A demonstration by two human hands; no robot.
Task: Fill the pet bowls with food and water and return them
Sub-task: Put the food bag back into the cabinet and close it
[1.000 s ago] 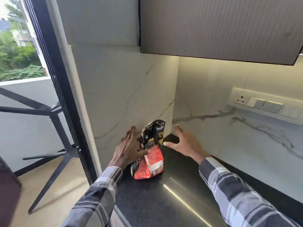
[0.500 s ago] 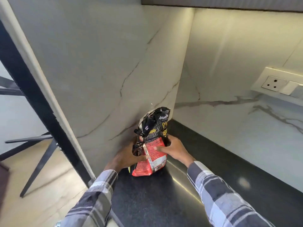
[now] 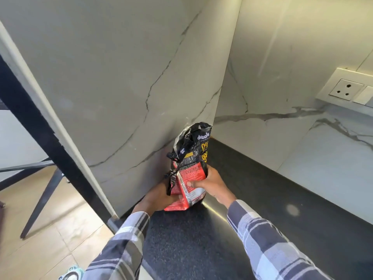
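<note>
At bench corner (image 3: 262, 229) against marble wall (image 3: 121, 87) | food bag (image 3: 189, 164) upright, base on bench | left hand (image 3: 159, 199) and right hand (image 3: 212, 184) now clasping bag's lower sides, open and apart a second ago | grip secured, lift toward bowls likely next; bowls out of view

— What's that pet food bag (image 3: 189, 164) made of?

— Crinkly, glossy plastic film, black at the crumpled top and red lower down. It feels slick where my left hand (image 3: 159, 197) and right hand (image 3: 212, 184) grip it.

— And the table (image 3: 262, 229)?

— Dark speckled stone, polished; a bright streak of light reflects off it by my sleeve (image 3: 270, 243), which is soft checked cloth.

— The walls?

— The wall panels (image 3: 113, 77) look like smooth white marble with grey veins, a faint sheen. The socket plate (image 3: 346, 88) is smooth white plastic. The floor tiles (image 3: 50, 239) are beige and matt.
</note>
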